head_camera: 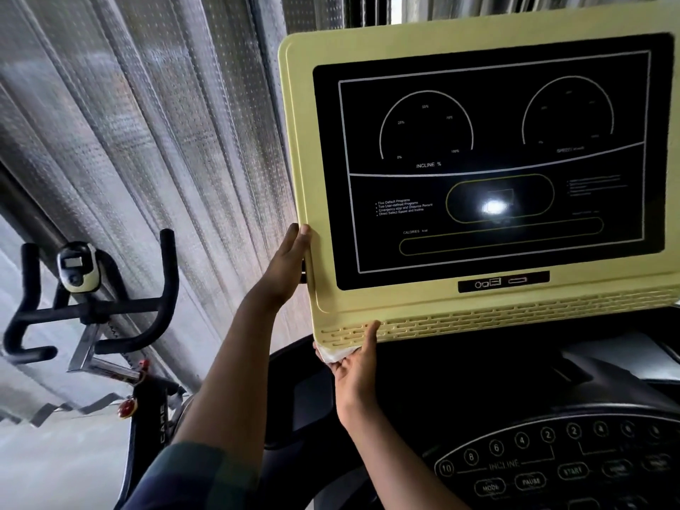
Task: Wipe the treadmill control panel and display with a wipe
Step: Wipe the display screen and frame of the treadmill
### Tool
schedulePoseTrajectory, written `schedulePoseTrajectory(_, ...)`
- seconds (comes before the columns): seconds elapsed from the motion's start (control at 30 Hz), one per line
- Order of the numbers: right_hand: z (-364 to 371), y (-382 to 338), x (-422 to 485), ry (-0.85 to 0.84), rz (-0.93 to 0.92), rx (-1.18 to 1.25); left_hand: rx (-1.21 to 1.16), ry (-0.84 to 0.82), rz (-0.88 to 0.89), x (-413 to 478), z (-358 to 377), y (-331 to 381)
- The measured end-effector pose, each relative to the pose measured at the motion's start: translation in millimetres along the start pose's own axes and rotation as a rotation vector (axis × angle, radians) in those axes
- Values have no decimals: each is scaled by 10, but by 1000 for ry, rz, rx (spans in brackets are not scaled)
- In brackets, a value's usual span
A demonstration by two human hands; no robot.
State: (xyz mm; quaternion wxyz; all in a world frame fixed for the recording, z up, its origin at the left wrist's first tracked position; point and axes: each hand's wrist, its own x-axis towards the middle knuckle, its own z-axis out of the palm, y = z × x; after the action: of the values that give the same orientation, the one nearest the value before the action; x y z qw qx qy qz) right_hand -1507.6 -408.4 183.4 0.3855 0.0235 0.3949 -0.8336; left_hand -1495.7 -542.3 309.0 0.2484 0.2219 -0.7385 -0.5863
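The treadmill display (493, 167) is a black screen with two dials, set in a pale yellow frame (298, 141). My left hand (285, 266) grips the frame's left edge, fingers wrapped around it. My right hand (355, 366) presses a white wipe (336, 353) against the frame's lower left corner, at the vent slots. Only a small crumpled part of the wipe shows between hand and frame. Below lies the black control panel (552, 461) with round numbered buttons plus START, PAUSE and MODE keys.
An exercise bike (92, 300) with black handlebars and a small console stands at the left. Pleated grey curtains (147, 123) hang behind it. A bright light reflection glares in the middle of the screen.
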Motion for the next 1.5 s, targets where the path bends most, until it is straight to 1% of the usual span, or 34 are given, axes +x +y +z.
schedulePoseTrajectory(0.13, 71, 103, -79, -40, 36, -50, 0, -16, -1, -18, -12, 17)
schedulePoseTrajectory(0.2, 28, 115, -99, -7, -10, -85, 0, -20, 0, -31, -16, 23)
schedulePoseTrajectory(0.23, 13, 112, -107, 49, -47, -129, -1, -21, 1, -35, -11, 31)
schedulePoseTrajectory(0.27, -5, 111, -124, 118, -90, -223, -4, -21, 1, -37, -9, 29)
schedulePoseTrajectory(0.33, -41, 86, -191, 283, -203, -534, -17, -19, 0, -28, -4, 15)
schedulePoseTrajectory(0.4, -110, 29, -285, 435, -401, -795, -24, -16, 4, -21, -7, 9)
schedulePoseTrajectory(0.47, -157, -117, -370, 545, -682, -904, -25, -12, 5, -21, -12, -2)
schedulePoseTrajectory(0.53, -197, -305, -368, 590, -983, -950, -23, -10, 7, -17, -16, -19)
schedulePoseTrajectory(0.57, -202, -386, -355, 608, -1091, -1000, -17, -8, 8, -10, -17, -29)
schedulePoseTrajectory(0.6, -201, -432, -345, 623, -1146, -1080, -12, -6, 9, -5, -15, -35)
schedulePoseTrajectory(0.63, -174, -433, -342, 614, -1158, -1180, -8, -3, 9, 0, -14, -39)
schedulePoseTrajectory(0.67, -134, -382, -361, 566, -1153, -1291, -6, 2, 9, -1, -11, -41)
schedulePoseTrajectory(0.77, -44, 50, -383, 292, -1092, -1635, -12, 14, -2, 1, -18, -51)
schedulePoseTrajectory(0.83, -47, 268, -350, 173, -1062, -1766, -12, 16, -8, 2, -20, -67)
schedulePoseTrajectory(0.87, -75, 295, -313, 163, -1063, -1800, -16, 22, -10, 2, -12, -79)
schedulePoseTrajectory(0.93, -150, 240, -255, 233, -1023, -1798, -30, 41, -6, 5, 8, -107)
schedulePoseTrajectory(1.0, -191, 159, -229, 368, -968, -1734, -30, 71, 4, 27, 28, -137)
schedulePoseTrajectory(1.03, -185, 155, -224, 387, -951, -1720, -21, 97, 13, 42, 39, -151)
schedulePoseTrajectory(1.07, -175, 180, -229, 354, -959, -1741, -5, 135, 34, 52, 56, -172)
schedulePoseTrajectory(1.13, -202, 228, -219, 235, -1044, -1829, 18, 251, 94, 59, 128, -218)
schedulePoseTrajectory(1.17, -236, 208, -193, 222, -1074, -1853, 33, 309, 114, 57, 169, -238)
schedulePoseTrajectory(1.2, -285, 147, -169, 267, -1060, -1850, 56, 360, 124, 60, 205, -254)
schedulePoseTrajectory(1.3, -384, -109, -112, 561, -879, -1668, 92, 438, 129, 71, 270, -275)
schedulePoseTrajectory(1.33, -394, -162, -107, 588, -855, -1648, 101, 449, 132, 74, 285, -280)
schedulePoseTrajectory(1.43, -440, -195, -111, 477, -972, -1783, 133, 481, 155, 66, 291, -280)
schedulePoseTrajectory(1.47, -475, -227, -105, 480, -979, -1805, 142, 488, 161, 58, 293, -288)
schedulePoseTrajectory(1.5, -507, -287, -90, 527, -945, -1781, 151, 496, 164, 59, 310, -282)
